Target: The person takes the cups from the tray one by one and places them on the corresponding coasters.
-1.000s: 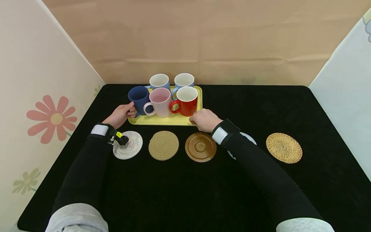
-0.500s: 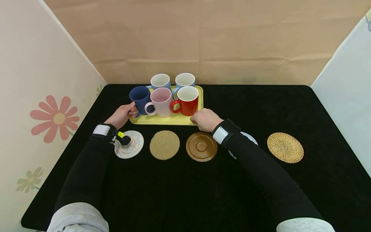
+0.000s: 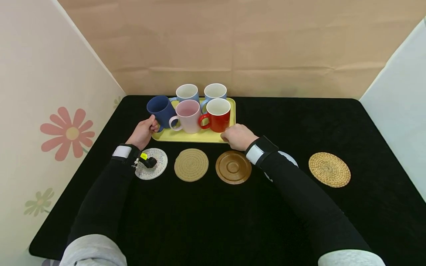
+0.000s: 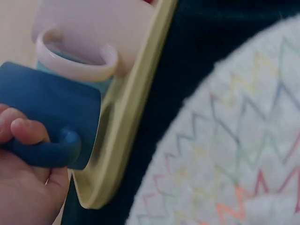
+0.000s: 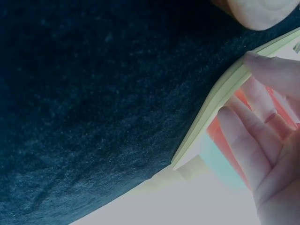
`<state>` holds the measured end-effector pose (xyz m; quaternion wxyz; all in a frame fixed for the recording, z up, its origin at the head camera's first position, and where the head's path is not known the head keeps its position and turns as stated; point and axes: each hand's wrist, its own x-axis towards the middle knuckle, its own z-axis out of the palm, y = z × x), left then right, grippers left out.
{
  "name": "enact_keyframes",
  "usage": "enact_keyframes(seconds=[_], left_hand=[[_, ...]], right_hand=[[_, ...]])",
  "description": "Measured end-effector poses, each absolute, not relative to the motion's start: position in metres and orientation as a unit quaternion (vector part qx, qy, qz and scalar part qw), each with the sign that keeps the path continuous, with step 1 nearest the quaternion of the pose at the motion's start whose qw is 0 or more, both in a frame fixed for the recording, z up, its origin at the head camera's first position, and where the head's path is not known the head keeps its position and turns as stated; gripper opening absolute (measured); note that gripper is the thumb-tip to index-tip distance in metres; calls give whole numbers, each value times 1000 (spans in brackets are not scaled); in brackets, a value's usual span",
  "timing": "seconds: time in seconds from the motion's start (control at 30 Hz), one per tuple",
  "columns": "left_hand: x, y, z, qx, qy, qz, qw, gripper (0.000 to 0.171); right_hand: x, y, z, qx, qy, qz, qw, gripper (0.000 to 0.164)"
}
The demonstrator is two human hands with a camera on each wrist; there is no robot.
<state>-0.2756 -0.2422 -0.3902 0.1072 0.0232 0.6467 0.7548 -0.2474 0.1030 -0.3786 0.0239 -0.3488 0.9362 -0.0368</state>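
The dark blue mug (image 3: 161, 111) tilts leftward over the left side of the yellow tray (image 3: 186, 137). My left hand (image 3: 143, 131) grips it by the handle; in the left wrist view the fingers wrap round the handle (image 4: 61, 149). At the front right corner of the tray, my right hand (image 3: 239, 136) holds the rim, fingers bent. The right wrist view has fingertips (image 5: 227, 115) right at the rim, with the red mug behind them. Beside the blue mug stands a pink mug (image 3: 189, 117), then a red mug (image 3: 217, 117). Two light blue mugs (image 3: 187, 91) stand behind.
In front of the tray lie a white patterned coaster (image 3: 159, 166), a woven beige coaster (image 3: 191, 165) and a brown wooden saucer (image 3: 233, 168). A pale round coaster (image 3: 288, 158) is mostly under my right forearm. A wicker coaster (image 3: 329, 170) lies farther right on the black tabletop.
The blue mug has gone from upright to tilted leftward and slightly raised in my left hand. The right hand stays at the tray corner. The head view has shifted a little.
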Motion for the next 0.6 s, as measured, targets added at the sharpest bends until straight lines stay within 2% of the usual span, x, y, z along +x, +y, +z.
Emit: enact_keyframes(seconds=[0.3,0.6], left_hand=[[-257,-240,-377,23,619,784,36,42],[-212,-242,-379,10,646,762,-31,41]], right_hand=[[-248,103,-380,-347,937,-46,24,9],[-245,104,-376,-344,937,-53,28,9]])
